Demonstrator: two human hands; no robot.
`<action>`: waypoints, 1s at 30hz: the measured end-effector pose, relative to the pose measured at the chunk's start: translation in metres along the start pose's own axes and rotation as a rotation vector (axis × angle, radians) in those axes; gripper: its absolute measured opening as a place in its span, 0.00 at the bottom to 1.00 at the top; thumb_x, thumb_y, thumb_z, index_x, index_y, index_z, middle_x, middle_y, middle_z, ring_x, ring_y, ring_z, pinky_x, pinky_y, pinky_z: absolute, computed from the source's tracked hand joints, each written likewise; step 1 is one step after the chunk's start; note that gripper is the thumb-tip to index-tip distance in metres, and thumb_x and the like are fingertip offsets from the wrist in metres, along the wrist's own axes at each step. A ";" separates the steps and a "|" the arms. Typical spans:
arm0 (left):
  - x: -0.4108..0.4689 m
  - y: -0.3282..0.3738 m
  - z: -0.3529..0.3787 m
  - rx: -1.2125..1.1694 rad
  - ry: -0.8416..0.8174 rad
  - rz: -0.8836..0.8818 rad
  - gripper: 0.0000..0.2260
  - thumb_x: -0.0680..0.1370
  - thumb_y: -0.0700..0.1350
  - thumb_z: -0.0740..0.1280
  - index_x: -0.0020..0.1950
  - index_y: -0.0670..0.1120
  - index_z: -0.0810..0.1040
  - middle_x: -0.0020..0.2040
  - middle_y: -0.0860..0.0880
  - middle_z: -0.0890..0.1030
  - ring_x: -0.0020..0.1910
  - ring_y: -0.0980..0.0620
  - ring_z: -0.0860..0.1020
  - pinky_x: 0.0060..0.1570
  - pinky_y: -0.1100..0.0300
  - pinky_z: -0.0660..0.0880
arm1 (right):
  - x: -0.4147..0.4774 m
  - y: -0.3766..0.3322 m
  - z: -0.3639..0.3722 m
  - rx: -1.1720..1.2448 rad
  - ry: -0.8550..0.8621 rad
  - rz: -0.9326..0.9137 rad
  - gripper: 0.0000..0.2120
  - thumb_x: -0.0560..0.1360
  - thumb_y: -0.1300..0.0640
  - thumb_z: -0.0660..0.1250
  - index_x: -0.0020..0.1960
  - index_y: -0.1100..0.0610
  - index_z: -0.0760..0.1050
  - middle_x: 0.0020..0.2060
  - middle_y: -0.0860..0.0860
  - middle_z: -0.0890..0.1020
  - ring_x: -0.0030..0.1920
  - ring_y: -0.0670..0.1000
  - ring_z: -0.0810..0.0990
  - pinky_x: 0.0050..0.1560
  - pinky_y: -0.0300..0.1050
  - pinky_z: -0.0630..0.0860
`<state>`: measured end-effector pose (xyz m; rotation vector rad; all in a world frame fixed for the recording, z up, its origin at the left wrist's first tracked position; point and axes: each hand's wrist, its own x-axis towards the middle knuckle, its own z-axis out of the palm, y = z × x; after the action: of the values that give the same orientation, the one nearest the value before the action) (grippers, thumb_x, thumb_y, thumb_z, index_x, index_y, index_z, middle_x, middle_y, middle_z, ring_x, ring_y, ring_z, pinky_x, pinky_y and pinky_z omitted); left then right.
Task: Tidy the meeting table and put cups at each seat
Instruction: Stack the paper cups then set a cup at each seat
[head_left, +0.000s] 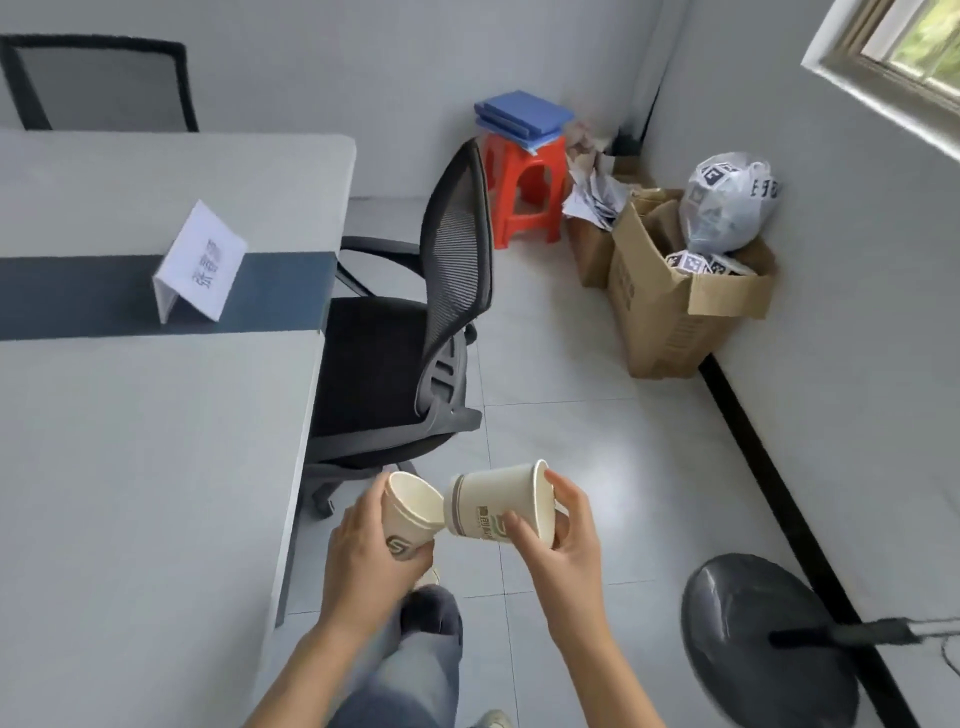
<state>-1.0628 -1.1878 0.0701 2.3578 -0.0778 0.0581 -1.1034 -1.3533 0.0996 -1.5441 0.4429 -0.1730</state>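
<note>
The left hand (363, 551) is wrapped round the side of a paper cup (410, 512), which is tilted with its open mouth facing up and to the right. The right hand (566, 540) pinches a second cup (498, 504) near its rim, thumb on the printed wall and fingers behind. That cup lies almost on its side, with its base pointing at the mouth of the first. The two cups are just touching or very nearly so; which one cannot be told. Both hands are close together and hold the cups in the air over the pale tiled floor (571, 415), just off the near corner of the table (130, 441) and not above it. The grey table top has a dark blue band across it, and a folded white name card (200, 265) stands on that band. A black mesh office chair (415, 322) is tucked against the table's end, and another chair (98, 83) stands at the far side. In the corner, a red stool (524, 192) carries blue folders (524, 114), beside crumpled papers (597, 192). An open cardboard box (660, 312) there holds a plastic bag (727, 202). A round black stand base (763, 639) sits on the floor to the right, and a window (909, 47) is set in the wall above.
</note>
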 end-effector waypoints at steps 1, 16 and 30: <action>0.012 -0.006 -0.002 -0.012 0.042 -0.082 0.37 0.61 0.41 0.77 0.68 0.44 0.65 0.61 0.42 0.76 0.58 0.39 0.75 0.53 0.46 0.73 | 0.010 -0.001 0.005 -0.013 -0.023 0.001 0.22 0.68 0.62 0.72 0.54 0.42 0.69 0.55 0.49 0.75 0.54 0.51 0.76 0.44 0.35 0.78; 0.184 -0.081 -0.091 -0.372 0.610 -0.619 0.31 0.66 0.41 0.74 0.64 0.42 0.63 0.56 0.44 0.74 0.44 0.46 0.70 0.43 0.54 0.70 | 0.175 -0.043 0.178 -0.449 -0.526 -0.250 0.27 0.61 0.50 0.67 0.58 0.43 0.64 0.57 0.43 0.65 0.57 0.32 0.64 0.53 0.17 0.59; 0.111 -0.115 -0.131 -0.368 1.071 -0.978 0.32 0.64 0.44 0.73 0.63 0.45 0.62 0.58 0.43 0.75 0.52 0.41 0.74 0.48 0.50 0.72 | 0.224 -0.025 0.323 -0.952 -0.988 -0.744 0.29 0.70 0.53 0.69 0.65 0.48 0.59 0.67 0.54 0.61 0.65 0.55 0.63 0.53 0.49 0.74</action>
<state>-0.9461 -1.0180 0.0890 1.5162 1.4039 0.7195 -0.7724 -1.1409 0.0762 -2.4101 -0.9918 0.2871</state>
